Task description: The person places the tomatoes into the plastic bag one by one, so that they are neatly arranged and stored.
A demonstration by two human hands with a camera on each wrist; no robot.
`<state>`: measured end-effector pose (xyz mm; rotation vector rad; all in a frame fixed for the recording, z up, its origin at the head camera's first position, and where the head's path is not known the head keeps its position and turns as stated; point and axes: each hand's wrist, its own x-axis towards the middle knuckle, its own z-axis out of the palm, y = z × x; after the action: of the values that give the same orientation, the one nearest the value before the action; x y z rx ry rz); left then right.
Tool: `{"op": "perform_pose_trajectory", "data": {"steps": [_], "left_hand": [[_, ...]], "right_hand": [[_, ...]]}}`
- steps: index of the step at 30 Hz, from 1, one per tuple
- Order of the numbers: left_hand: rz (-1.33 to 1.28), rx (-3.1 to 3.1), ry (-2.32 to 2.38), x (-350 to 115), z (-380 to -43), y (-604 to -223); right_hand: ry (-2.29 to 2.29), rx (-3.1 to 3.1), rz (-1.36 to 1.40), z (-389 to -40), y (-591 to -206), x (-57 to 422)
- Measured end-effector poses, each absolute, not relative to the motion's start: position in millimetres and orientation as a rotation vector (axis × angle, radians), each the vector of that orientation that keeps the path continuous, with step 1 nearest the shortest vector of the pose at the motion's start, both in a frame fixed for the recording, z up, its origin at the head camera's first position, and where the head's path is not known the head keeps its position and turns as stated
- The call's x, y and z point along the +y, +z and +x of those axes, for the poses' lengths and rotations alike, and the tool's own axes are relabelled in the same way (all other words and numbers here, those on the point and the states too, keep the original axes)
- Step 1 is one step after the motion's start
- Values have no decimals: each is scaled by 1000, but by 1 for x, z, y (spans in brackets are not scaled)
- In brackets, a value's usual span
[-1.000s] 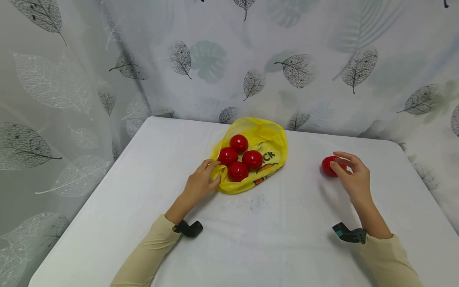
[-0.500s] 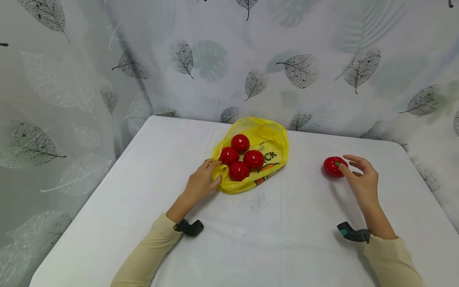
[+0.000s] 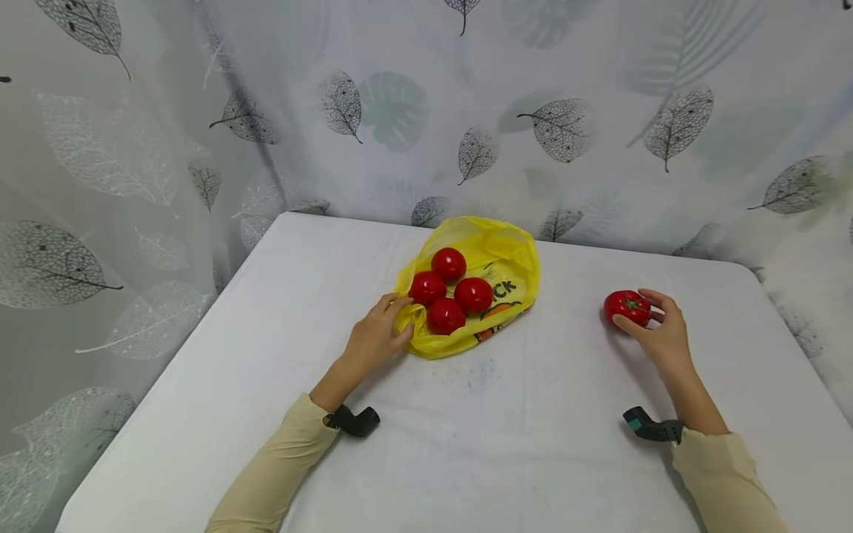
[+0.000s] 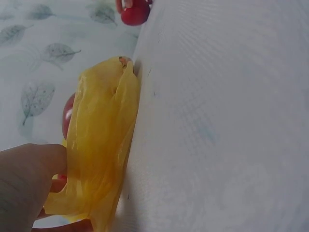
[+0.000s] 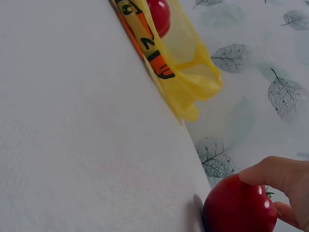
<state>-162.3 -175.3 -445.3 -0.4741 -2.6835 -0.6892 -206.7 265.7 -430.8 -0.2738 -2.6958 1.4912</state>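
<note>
A yellow plastic bag (image 3: 513, 263) lies on its side with its mouth spread, and several red tomatoes (image 3: 473, 295) sit in it. My left hand (image 3: 376, 337) pinches the bag's gathered left edge; in the left wrist view the thumb (image 4: 46, 157) lies against the yellow plastic (image 4: 99, 140). Apart on the right is a single tomato (image 3: 625, 306) with a green stem. My right hand (image 3: 660, 333) holds it from the right, thumb at the front and fingers behind. The right wrist view has the thumb (image 5: 270, 174) on the tomato's skin (image 5: 236, 208).
The white-covered table (image 3: 506, 444) has a few faint bluish marks in front of the bag. A leaf-patterned curtain (image 3: 413, 96) hangs behind and along the left. Each wrist carries a small black camera (image 3: 356, 422).
My right hand drew off the lone tomato to the right, then came back round it. The tomato's stem has turned into view. The left hand stays on the bag.
</note>
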Motion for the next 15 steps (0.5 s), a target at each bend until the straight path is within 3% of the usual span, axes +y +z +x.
{"op": "perform_pose_trajectory", "data": {"steps": [15], "left_hand": [[-477,-2683,-687,-176,-163,-447]], "right_hand": [[1494,-2641,-327,-212,-442,267]]}}
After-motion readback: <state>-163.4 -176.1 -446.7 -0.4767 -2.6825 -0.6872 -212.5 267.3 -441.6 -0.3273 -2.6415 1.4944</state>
